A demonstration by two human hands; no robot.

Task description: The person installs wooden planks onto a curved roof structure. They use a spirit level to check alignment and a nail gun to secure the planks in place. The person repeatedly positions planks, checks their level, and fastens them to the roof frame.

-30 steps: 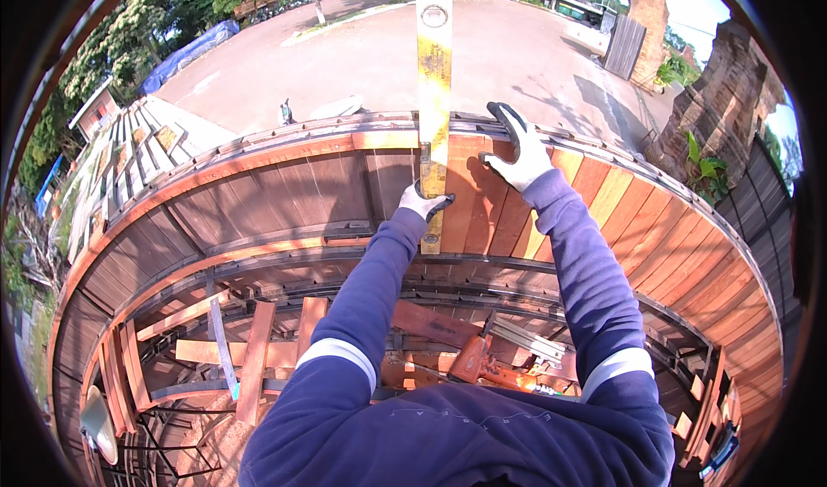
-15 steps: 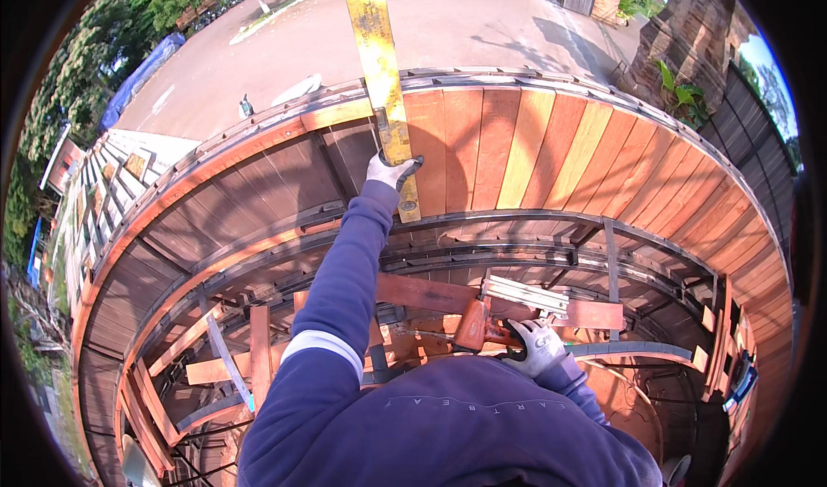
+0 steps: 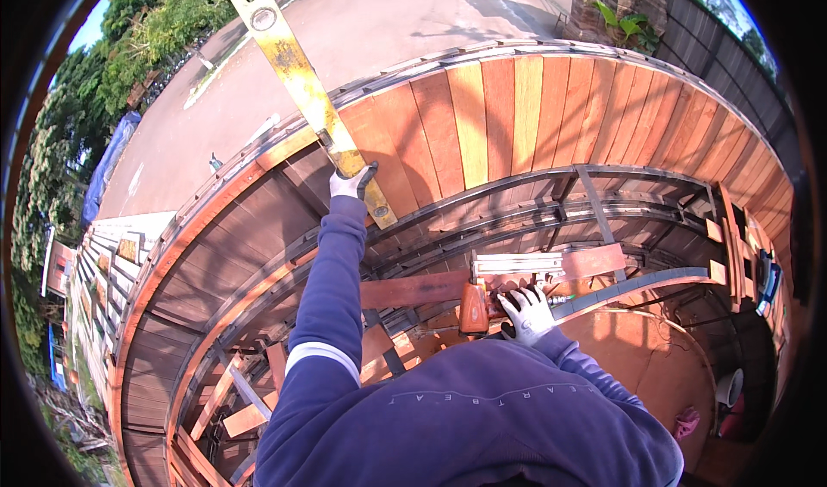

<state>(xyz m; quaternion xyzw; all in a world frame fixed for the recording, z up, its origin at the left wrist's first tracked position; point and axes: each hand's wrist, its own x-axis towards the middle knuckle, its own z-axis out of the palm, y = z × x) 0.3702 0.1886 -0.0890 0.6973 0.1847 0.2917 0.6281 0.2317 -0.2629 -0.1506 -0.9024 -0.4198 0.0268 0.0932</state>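
Observation:
My gloved left hand is closed around the lower part of a long yellow spirit level. The level lies across the upright boards of a curved wall, its top reaching past the rim. Lower down, an orange nail gun with a silver magazine rests on a reddish plank. Just right of its body is my gloved right hand, fingers spread and loosely bent. Whether the fingertips touch the tool is hard to tell.
Dark metal rails curve around inside the wall. A curved beam runs to the right of my right hand. Loose boards lie at the lower left. A white bucket stands at the lower right. Paved ground stretches beyond the wall.
The view has turned, so the level now slants to the upper left, still in my left hand. My right hand has opened from around the nail gun's handle, and its fingers are spread.

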